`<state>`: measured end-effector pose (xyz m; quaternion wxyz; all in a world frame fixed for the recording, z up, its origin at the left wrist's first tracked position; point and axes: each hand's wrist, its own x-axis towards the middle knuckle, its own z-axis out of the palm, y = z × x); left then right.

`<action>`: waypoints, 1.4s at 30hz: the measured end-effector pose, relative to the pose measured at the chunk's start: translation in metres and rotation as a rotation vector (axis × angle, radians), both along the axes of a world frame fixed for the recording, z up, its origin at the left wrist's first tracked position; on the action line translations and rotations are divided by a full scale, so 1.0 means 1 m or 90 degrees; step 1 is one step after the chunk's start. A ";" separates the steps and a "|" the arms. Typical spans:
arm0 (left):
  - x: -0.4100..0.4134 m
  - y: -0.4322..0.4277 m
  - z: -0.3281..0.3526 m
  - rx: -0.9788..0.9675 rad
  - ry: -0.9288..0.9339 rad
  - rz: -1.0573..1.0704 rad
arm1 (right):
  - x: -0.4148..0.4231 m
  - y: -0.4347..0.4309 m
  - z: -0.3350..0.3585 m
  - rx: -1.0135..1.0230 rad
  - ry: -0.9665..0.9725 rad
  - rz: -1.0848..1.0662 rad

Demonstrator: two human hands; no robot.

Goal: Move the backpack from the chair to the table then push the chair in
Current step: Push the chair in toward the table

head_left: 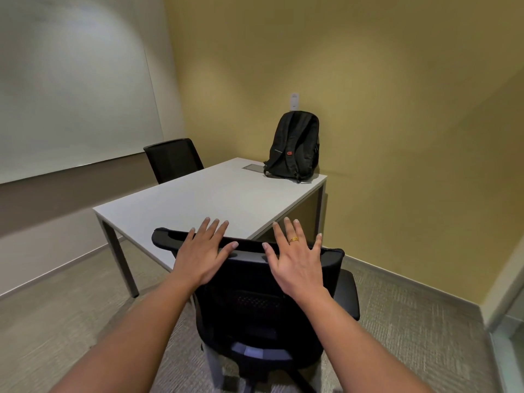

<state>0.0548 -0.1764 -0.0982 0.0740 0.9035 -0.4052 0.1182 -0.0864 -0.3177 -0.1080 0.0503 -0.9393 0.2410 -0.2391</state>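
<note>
Grip: left hand (202,252), right hand (297,263) spread flat over chair (255,302) back | backpack (295,146) upright on table (198,199)

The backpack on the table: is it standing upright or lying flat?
Upright. The backpack stands on its base at the table's far corner, straps facing the camera, against the wall.

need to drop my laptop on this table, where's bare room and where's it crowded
Most of the table is bare: the whole stretch from the near edge by the left hand and right hand on the chair back to the small hatch. Only the far right corner is taken, by the backpack standing against the wall.
</note>
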 end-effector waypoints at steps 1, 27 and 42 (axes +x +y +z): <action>-0.001 -0.002 0.000 -0.001 -0.004 -0.006 | -0.001 -0.005 -0.001 -0.002 -0.001 -0.002; -0.029 -0.167 -0.004 -0.024 -0.024 0.065 | 0.010 -0.208 -0.001 0.015 0.054 0.086; -0.033 -0.303 -0.003 -0.003 -0.015 0.175 | 0.047 -0.361 0.006 0.009 0.121 0.192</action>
